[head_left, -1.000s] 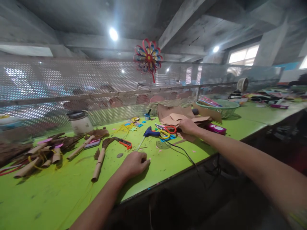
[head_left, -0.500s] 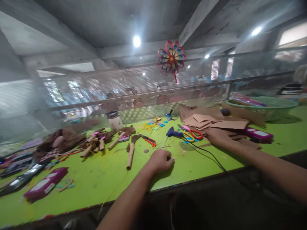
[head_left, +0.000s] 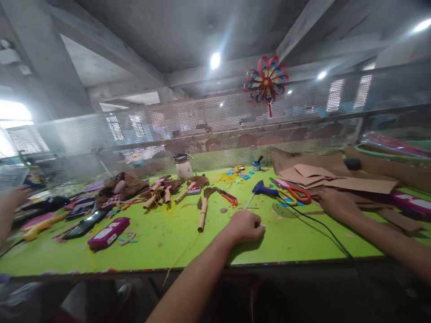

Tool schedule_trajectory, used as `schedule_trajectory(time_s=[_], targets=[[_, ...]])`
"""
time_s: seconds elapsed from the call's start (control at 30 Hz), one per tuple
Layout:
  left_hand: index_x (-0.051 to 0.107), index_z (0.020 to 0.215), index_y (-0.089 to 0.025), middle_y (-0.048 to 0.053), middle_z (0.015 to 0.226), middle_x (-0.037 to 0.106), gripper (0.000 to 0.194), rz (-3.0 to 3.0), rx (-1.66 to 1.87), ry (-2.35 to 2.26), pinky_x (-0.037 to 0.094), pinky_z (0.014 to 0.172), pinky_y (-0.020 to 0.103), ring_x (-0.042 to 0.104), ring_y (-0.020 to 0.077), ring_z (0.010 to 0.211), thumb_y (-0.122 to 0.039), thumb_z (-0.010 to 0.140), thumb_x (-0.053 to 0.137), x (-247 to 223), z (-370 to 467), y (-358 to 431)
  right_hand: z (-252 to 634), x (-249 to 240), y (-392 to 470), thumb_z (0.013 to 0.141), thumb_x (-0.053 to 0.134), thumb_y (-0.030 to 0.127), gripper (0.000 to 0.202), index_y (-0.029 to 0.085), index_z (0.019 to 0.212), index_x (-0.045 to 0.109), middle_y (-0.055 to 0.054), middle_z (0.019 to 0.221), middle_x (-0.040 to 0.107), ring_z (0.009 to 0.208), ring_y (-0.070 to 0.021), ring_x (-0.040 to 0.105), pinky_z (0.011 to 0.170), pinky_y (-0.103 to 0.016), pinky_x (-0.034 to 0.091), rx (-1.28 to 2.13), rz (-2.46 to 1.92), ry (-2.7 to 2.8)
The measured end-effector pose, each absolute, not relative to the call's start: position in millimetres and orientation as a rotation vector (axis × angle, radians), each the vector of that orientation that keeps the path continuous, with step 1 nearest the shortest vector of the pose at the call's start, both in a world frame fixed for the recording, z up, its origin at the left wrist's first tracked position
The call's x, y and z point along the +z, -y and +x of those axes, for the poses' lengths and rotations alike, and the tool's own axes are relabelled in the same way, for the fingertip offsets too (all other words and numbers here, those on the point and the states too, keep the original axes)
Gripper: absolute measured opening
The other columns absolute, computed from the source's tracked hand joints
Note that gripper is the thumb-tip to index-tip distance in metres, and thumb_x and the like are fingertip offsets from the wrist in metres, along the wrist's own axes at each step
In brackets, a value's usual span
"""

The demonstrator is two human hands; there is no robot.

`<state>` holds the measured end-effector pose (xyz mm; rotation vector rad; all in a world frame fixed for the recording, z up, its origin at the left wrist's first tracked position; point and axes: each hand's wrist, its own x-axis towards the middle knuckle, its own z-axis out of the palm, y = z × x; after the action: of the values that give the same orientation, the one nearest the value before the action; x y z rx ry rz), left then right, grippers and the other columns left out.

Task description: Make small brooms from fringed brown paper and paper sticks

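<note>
My left hand rests on the green tabletop, fingers curled into a fist; whatever may be inside is hidden. Just beyond it lies a blue glue gun with a pale glue stick pointing toward the hand. Right of the glue gun are scissors with red and yellow handles. At the front edge of a pile of brown paper, my right hand has its fingers closed on a sheet, partly blurred. A brown paper broom-like piece and a red-orange cutter lie left of centre.
Several rolled paper pieces lie near a lidded jar. A purple box is at left, another purple box at right. A co-worker's hand shows at far left. A black cord crosses the front edge.
My view has swung to the left, so everything appears further right. A co-worker's hand has come into view at far left. Both my hands stay in about the same places on the table.
</note>
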<state>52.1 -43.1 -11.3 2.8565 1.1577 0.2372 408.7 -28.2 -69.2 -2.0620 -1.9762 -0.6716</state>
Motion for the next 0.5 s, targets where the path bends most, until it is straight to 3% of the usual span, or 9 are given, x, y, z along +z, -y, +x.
schedule_trajectory(time_s=[0.1,0.33,0.5], targets=[[0.068,0.075,-0.017,0.009,0.069,0.066,0.034,2.855,0.231,-1.136,0.031,0.054,0.028,0.056,0.0189,0.065,-0.041,0.079,0.045,-12,52,43,408,-70,30,0.081,0.041,0.016,0.024,0.014,0.080,0.064,-0.015,0.086,0.064,0.077,-0.0261,0.059,0.061,-0.031,0.037,-0.777,-2.116,1.973],[0.068,0.074,-0.018,0.009,0.069,0.066,0.032,2.913,0.299,-1.126,0.029,0.052,0.029,0.056,0.0200,0.063,-0.040,0.079,0.044,-19,52,42,405,-65,31,0.086,0.039,0.037,0.034,0.017,0.086,0.067,-0.016,0.075,0.067,0.067,-0.0289,0.061,0.056,-0.033,0.035,-0.638,-2.215,1.804],[0.066,0.074,-0.018,0.010,0.069,0.065,0.034,2.937,0.292,-1.119,0.029,0.052,0.029,0.057,0.0209,0.064,-0.040,0.080,0.042,-21,52,42,403,-55,35,0.083,0.044,0.038,0.033,0.016,0.096,0.064,-0.016,0.076,0.068,0.070,-0.0306,0.062,0.058,-0.034,0.038,-0.547,-2.210,1.822]])
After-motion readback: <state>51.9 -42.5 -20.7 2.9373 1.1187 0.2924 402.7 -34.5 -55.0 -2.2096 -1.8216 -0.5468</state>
